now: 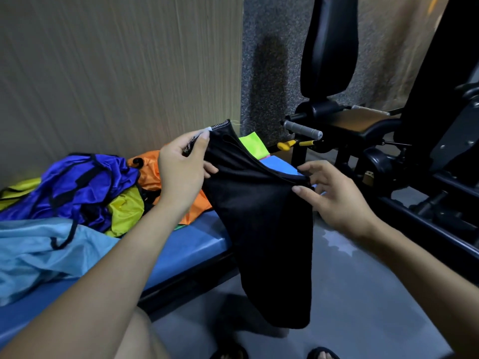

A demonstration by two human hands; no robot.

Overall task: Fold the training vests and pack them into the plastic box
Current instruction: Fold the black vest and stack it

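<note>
Left hand [182,168] pinches the top hem of a black vest [261,224] w/ thumb and fingers closed on the stitched edge; right hand [334,198] has its fingertips narrowed onto the other end of that top edge, thumb under. Vest hangs between them, mid-frame, over the near edge of a blue bench [191,244] and down toward the floor. It looks thin, soft and floppy, prob. very light, no stiffness at all, so it'll sag wherever unsupported; the shiny ones could be slippery. Best hold: hem corners or shoulder straps, pulled taut before folding. Pile of unfolded vests [85,187] lies on the bench at left, blue, yellow, orange. Gym machine [363,125] far right. Plastic box not in view
</note>
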